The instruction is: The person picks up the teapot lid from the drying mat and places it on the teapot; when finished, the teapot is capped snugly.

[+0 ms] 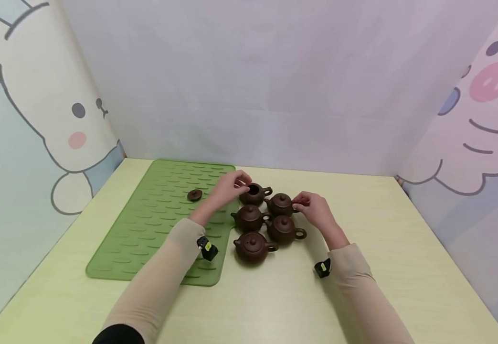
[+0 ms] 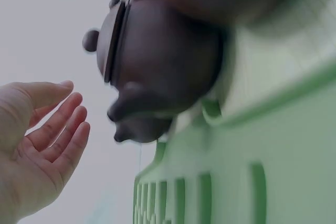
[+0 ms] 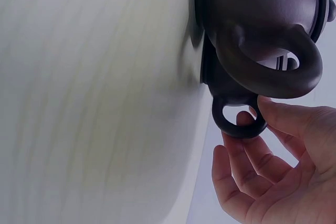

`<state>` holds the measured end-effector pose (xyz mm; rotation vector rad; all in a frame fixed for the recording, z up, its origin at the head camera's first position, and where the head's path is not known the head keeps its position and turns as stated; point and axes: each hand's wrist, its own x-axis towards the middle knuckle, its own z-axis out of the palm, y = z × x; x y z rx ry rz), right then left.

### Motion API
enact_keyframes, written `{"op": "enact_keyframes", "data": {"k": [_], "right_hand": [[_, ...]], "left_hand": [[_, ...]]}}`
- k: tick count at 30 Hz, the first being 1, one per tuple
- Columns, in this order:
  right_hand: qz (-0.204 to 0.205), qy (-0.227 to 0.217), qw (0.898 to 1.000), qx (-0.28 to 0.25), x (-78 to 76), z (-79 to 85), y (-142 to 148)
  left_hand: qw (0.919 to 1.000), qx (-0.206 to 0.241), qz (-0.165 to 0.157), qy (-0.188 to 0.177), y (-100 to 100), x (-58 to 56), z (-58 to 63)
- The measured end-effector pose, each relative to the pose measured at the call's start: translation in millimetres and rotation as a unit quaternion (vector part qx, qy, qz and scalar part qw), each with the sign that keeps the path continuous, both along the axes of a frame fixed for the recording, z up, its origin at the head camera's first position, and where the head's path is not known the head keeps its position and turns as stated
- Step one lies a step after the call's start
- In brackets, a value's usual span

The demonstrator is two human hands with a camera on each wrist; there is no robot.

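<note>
Five brown teapots stand close together on the tabletop (image 1: 360, 286), just beside the right edge of a green mat (image 1: 154, 224). The rear pot (image 1: 255, 193) is open, without lid; its lid (image 1: 195, 194) lies alone on the mat, well apart to the left. The other four pots carry their lids.

The left hand (image 1: 230, 187) is at the rear pot, on its left side near the rim. In the head view the fingers seem bent around that side, but I cannot tell if they really hold it or only touch it. In the left wrist view the fingers (image 2: 58, 129) are spread and relaxed, near the spouts of two pots, with nothing between them.

The right hand (image 1: 315, 208) is at the right side of the second pot (image 1: 280, 204), which stands just right of the open one. In the right wrist view the fingertips (image 3: 247, 121) touch the ring handle (image 3: 239, 119) of this pot from below; the hand is loosely curved and does not close on it.

Both wrists wear a small black camera, and both arms have beige sleeves.
</note>
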<state>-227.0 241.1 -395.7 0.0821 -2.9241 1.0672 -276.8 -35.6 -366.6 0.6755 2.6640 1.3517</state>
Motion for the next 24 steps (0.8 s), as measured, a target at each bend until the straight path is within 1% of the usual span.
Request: {"op": "enact_keyframes", "data": {"k": [6,14,18,22,24], "right_hand": [[0.004,0.003,1.000,0.001,-0.9,-1.4,0.9],[0.001,0.007,1.000,-0.004,-1.0,-1.0,1.8],[0.000,0.006,1.000,-0.005,-1.3,-1.0,1.9],[0.002,0.005,1.000,-0.003,-1.7,-1.6,1.8],[0.002,0.004,1.000,-0.002,-1.7,-1.7,1.8]], "left_hand": [[0.9996,0.003,0.026,-0.008,-22.3,-1.8,-3.0],[0.9979,0.004,0.065,-0.010,-49.3,-7.2,-11.7],[0.9967,0.012,0.080,0.001,-62.7,-8.5,-16.9],[0.9947,0.007,0.100,0.023,-75.7,-9.4,-22.0],[0.9936,0.005,0.110,0.027,-81.8,-10.5,-24.9]]}}
